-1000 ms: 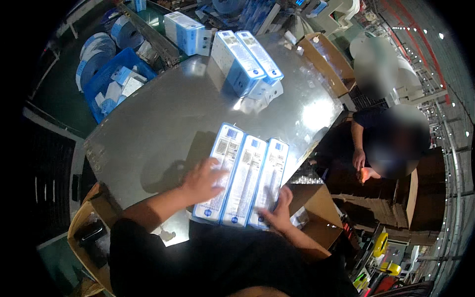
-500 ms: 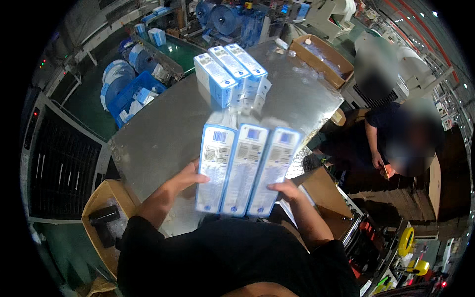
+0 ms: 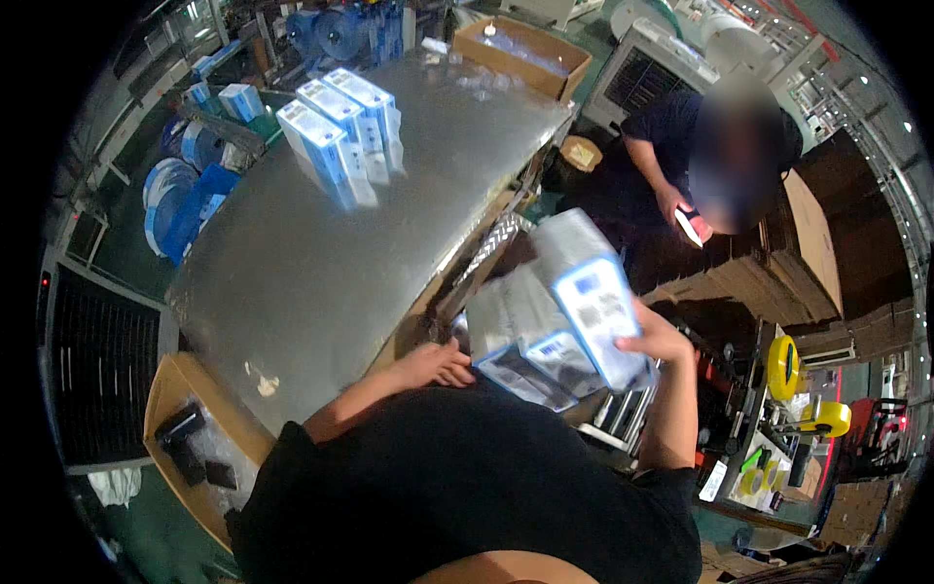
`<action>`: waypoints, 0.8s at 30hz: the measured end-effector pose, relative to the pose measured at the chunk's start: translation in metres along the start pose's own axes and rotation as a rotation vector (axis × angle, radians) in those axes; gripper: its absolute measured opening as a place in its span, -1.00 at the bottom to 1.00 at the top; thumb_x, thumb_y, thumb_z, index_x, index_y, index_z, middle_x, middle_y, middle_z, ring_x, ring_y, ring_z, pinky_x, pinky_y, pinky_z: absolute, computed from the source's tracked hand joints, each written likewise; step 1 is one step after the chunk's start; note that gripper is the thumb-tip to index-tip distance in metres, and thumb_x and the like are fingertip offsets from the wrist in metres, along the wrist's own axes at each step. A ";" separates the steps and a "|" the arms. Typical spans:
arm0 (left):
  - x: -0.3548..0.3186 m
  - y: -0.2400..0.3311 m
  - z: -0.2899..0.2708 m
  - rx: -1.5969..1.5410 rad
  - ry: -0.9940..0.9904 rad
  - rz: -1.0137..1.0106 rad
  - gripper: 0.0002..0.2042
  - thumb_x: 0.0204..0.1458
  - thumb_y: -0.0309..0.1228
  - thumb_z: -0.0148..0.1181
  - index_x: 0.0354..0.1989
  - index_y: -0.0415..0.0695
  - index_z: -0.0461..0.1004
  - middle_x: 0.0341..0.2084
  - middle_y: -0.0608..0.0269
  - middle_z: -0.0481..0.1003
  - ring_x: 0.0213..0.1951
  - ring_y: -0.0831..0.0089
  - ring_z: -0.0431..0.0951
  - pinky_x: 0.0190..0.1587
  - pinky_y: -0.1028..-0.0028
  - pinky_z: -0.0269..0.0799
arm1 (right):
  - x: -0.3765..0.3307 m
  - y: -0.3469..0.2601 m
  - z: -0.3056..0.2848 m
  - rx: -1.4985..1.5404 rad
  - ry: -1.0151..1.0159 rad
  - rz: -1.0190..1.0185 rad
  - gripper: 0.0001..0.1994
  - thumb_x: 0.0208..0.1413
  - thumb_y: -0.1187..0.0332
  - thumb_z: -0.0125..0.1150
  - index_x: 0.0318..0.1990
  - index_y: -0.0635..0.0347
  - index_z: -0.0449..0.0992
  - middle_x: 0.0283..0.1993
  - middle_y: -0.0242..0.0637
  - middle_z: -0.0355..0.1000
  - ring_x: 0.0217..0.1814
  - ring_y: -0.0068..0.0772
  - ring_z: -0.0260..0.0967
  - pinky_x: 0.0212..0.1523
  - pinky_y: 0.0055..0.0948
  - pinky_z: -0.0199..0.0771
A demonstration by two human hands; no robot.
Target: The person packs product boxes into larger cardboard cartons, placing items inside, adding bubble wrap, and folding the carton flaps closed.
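- Head view: both hands carry three long boxes [image 3: 559,326] off the surface [image 3: 321,263] edge.
- Left hand [image 3: 440,365] fingers grip the boxes' near end.
- Right hand [image 3: 660,343] fingers clasp the far side.
- More boxes [image 3: 336,122] stand on the surface.

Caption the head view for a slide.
Both hands, left hand and right hand, carry three long boxes beside the metal table.

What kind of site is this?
Probably a factory packing or shipping area. A person's hands grip a bundle of blue-and-white boxes beside a metal worktable; flattened cardboard cartons are stacked to the right, with yellow tape rolls nearby.
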State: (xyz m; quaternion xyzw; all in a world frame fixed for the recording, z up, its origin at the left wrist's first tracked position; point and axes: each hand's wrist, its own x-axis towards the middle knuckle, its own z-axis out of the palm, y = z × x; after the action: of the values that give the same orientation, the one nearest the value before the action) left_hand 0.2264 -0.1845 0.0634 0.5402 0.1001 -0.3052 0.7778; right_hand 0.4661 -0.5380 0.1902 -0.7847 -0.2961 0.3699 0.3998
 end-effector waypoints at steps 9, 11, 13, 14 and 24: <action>-0.072 -0.054 -0.026 0.088 0.890 0.232 -0.62 0.16 -0.28 0.18 0.05 -0.28 0.43 -0.28 0.22 0.56 -0.26 0.53 0.54 -0.17 0.50 0.46 | 0.074 0.113 0.136 -1.123 -0.284 0.404 0.21 -0.28 -0.10 0.52 0.46 -0.43 -0.31 0.55 -0.14 -0.60 0.54 0.30 -0.62 0.26 0.59 -0.29; -0.091 -0.062 -0.042 0.149 1.059 0.269 -0.66 0.15 -0.30 0.18 0.01 -0.26 0.46 -0.29 0.23 0.56 -0.26 0.54 0.54 -0.18 0.49 0.46 | 0.087 0.179 0.145 -0.979 -0.267 0.497 0.24 -0.29 0.06 0.56 0.45 -0.47 -0.34 0.55 -0.17 -0.66 0.54 0.32 -0.61 0.26 0.53 -0.15; -0.149 -0.103 -0.076 0.246 1.311 0.365 -0.70 0.15 -0.32 0.18 -0.03 -0.25 0.49 -0.30 0.25 0.56 -0.26 0.55 0.53 -0.18 0.49 0.47 | 0.087 0.158 0.155 -1.053 -0.254 0.445 0.09 -0.15 0.09 0.43 0.46 -0.35 -0.28 0.51 0.07 -0.28 0.50 0.36 -0.30 0.29 0.38 0.01; -0.182 -0.120 -0.095 0.347 1.431 0.464 -0.71 0.14 -0.32 0.18 -0.06 -0.25 0.50 -0.31 0.26 0.56 -0.26 0.56 0.53 -0.18 0.49 0.47 | 0.090 0.169 0.150 -1.062 -0.198 0.409 -0.04 -0.10 0.15 0.36 0.45 -0.19 -0.13 0.45 0.09 -0.04 0.38 0.20 0.12 0.23 0.34 0.13; -0.350 -0.356 -0.217 0.099 1.581 -0.815 -0.65 0.06 -0.16 0.10 -0.07 -0.09 0.56 -0.12 -0.08 0.55 -0.05 0.03 0.57 0.00 0.18 0.49 | 0.017 0.093 0.228 -0.712 0.172 0.260 -0.54 0.05 -0.13 0.09 -0.26 0.10 0.59 -0.29 0.00 0.54 -0.20 0.14 0.49 -0.20 -0.03 0.48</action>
State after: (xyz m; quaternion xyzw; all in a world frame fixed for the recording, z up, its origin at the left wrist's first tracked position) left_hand -0.2215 0.0572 -0.1303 0.5482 0.7788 -0.0999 0.2883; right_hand 0.3049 -0.4784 0.0127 -0.9335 -0.2693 0.2244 0.0754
